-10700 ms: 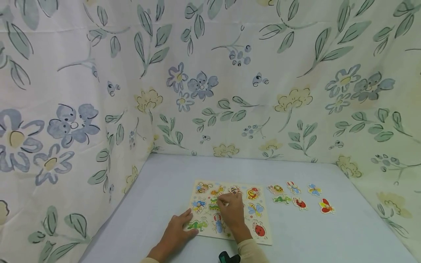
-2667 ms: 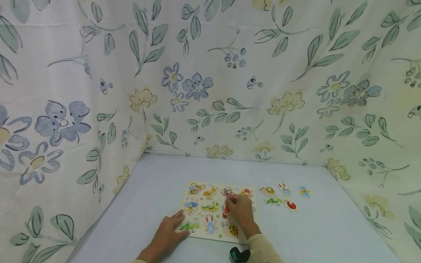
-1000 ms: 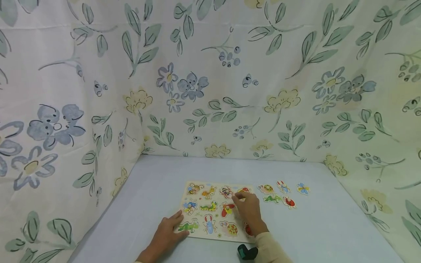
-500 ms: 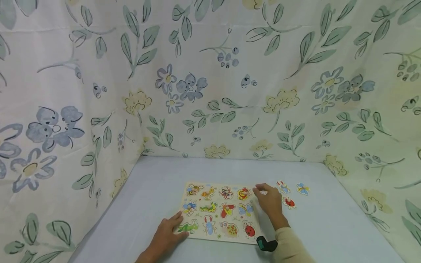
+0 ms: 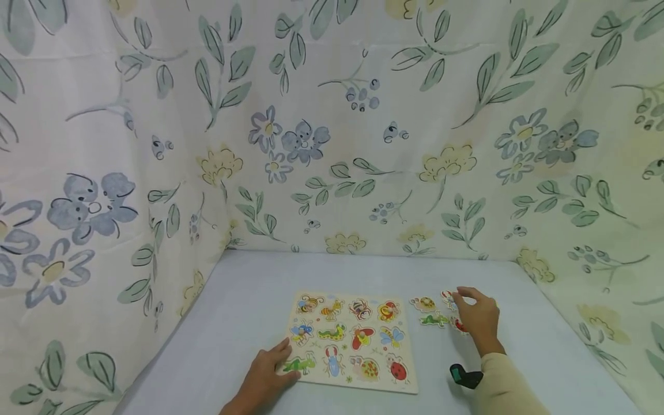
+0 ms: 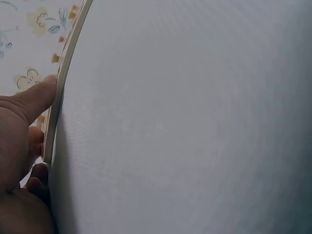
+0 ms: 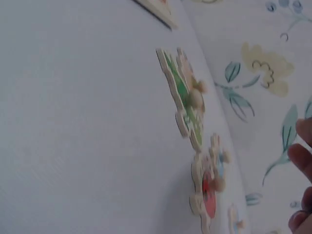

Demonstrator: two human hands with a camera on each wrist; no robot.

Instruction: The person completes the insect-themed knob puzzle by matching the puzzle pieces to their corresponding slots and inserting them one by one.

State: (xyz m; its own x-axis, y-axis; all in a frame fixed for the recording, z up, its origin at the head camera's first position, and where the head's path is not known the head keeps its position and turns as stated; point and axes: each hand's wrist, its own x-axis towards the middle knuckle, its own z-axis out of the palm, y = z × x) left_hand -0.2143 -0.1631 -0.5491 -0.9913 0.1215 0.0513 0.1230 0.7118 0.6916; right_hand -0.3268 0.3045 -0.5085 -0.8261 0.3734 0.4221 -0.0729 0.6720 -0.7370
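My left hand holds the front left corner of a wooden insect puzzle board, thumb at its front edge and fingers along its left edge. Right of the board, my right hand hovers over loose knobbed pieces, thumb and index finger apart with nothing between them. Closest to its fingertips is a blue beetle piece; a red ladybug piece is partly covered by the hand. A green grasshopper piece and a snail piece lie nearer the board. Wooden knobs stand up from them in the right wrist view.
A pale cloth covers the table. Floral curtains hang behind and on both sides. A dark device sits at the right wrist. Another small blue piece shows at the bottom of the right wrist view.
A red winged insect piece, loose on the right at first, now sits in the board's middle row. My right hand has since moved right, off the board to the loose pieces. The left hand stays.
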